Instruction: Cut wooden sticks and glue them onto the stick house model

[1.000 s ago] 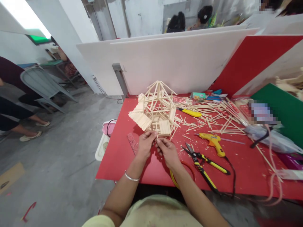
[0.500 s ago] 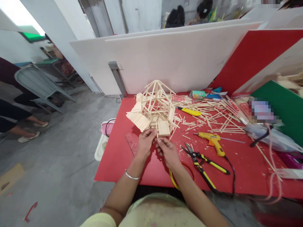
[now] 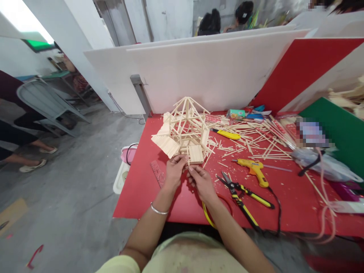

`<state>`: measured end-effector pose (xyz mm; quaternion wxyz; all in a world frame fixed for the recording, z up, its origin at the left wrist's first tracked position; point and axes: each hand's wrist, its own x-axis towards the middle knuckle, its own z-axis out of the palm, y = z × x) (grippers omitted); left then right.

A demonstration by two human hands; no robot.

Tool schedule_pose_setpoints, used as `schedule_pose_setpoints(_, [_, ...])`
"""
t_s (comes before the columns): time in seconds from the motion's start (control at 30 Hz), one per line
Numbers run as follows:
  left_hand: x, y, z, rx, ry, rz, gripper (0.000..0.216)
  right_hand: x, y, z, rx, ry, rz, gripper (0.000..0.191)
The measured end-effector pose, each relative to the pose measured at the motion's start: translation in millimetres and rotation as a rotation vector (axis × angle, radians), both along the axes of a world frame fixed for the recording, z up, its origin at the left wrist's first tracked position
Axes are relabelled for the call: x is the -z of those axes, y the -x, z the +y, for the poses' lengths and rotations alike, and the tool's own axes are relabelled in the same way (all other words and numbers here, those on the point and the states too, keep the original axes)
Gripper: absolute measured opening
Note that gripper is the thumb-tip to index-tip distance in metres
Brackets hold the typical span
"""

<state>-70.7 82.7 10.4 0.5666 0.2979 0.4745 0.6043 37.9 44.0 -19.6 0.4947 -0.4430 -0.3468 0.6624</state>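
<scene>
A house-like model (image 3: 187,127) built from thin wooden sticks stands on the red tabletop, with an open-framed pointed roof. At its front is a small panel of sticks laid side by side (image 3: 196,154); a wider slatted panel (image 3: 166,145) slopes out at the left. My left hand (image 3: 174,170), closed in a pinch, is at the model's front edge on a short wooden stick (image 3: 189,156) beside the small panel. Just below and to the right, my right hand (image 3: 201,182) pinches at the same stick's lower end. My fingers partly cover the stick.
Right of my hands lie black-and-yellow cutters (image 3: 234,187), a yellow glue gun (image 3: 254,168) with a cord, and a yellow utility knife (image 3: 227,134). Loose sticks (image 3: 256,134) spread behind them. A clear ruler (image 3: 157,172) lies left. White boards (image 3: 199,76) stand behind the table.
Both hands keep their pinch at the model's front with hardly any movement. The view has shifted very slightly.
</scene>
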Motion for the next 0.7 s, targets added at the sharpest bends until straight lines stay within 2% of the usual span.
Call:
schedule_pose_setpoints(0.27, [-0.2,-1.2,2.1,-0.034,0.019,-0.021,0.031,-4.1,0.6,5.1,0.007,-0.008,-0.015,0.035])
schedule_pose_setpoints(0.7, [-3.6,-1.9,1.9,-0.001,0.022,-0.056,0.029,-7.2,0.9,6.0,0.015,0.012,0.015,0.034])
